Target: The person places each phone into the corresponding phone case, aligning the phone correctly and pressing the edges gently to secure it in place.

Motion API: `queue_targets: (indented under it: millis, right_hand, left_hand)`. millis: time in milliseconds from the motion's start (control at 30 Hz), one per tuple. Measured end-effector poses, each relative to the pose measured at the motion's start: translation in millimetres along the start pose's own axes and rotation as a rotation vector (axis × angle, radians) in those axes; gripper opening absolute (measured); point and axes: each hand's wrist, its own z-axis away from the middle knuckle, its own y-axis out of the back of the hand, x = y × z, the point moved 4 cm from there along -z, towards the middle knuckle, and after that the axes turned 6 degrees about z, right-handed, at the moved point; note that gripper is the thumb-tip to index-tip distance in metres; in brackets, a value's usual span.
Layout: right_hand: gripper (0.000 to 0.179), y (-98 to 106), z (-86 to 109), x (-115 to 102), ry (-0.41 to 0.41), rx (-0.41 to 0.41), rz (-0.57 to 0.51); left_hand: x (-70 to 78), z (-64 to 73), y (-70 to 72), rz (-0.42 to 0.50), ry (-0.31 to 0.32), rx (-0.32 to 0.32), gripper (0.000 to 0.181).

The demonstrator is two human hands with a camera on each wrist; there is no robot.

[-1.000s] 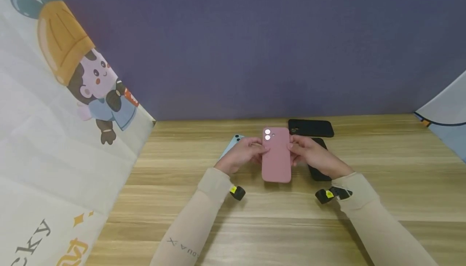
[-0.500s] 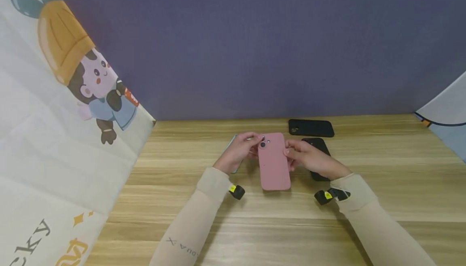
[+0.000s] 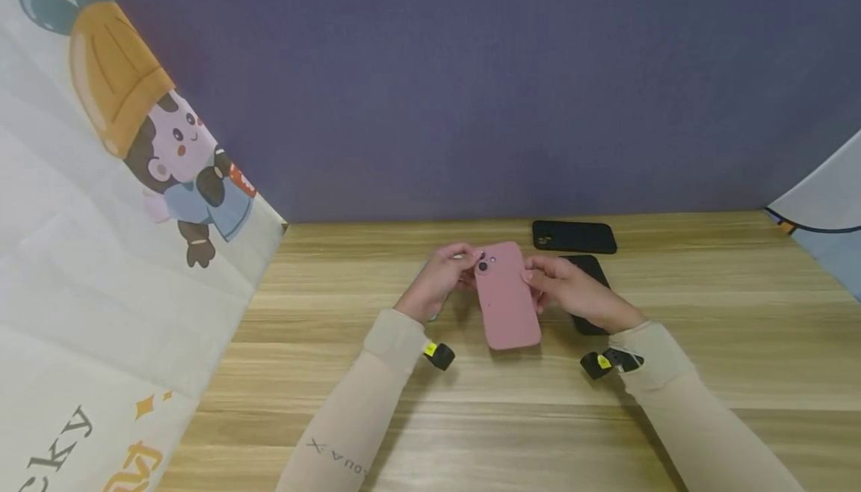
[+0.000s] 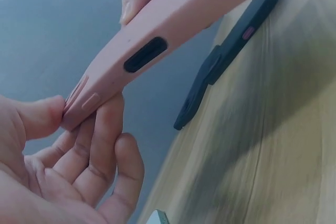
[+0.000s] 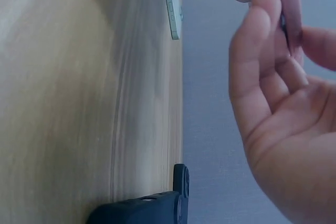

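**Pink phone case (image 3: 509, 309) pinched between left hand (image 3: 437, 280) and right hand (image 3: 580, 296)**

The 2 forearms reach forward over the bench (image 3: 323, 372) and slant inward, bringing both hands to opposite sides of the pink phone case. It is raised off the wood, outer face towards the head camera, slightly tilted, its camera end away from the person.

The left hand grips the upper left corner: the thumb presses beside the camera openings, and the other fingers curl underneath. The right hand pinches the opposite edge, also near the top, thumb on the outer face and bent fingers behind. Both hands are closed only as far as the thin case allows.

Beyond the right hand lie 2 black phone cases, the nearer (image 3: 593, 277) partly hidden by that hand and the farther (image 3: 575, 237) lying crosswise. A pale blue phone (image 5: 171, 9) rests near the left hand, mostly covered by it in the head view.
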Motion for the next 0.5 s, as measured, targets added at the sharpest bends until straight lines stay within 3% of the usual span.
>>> queue_targets:
  millis: [300, 500]
  right_hand:
    - [0.033, -2.0, -2.5, 1.2, -0.023, 0.026, -0.013]
    - [0.030, 0.1, -0.5, -4.1, -0.012, 0.057, 0.006]
  left_hand:
    - [-1.3, 0.5, 1.2, 0.036, 0.013, 0.071, 0.024]
    - [-0.5, 1.0, -0.1, 0.054, 0.016, 0.051, 0.028]
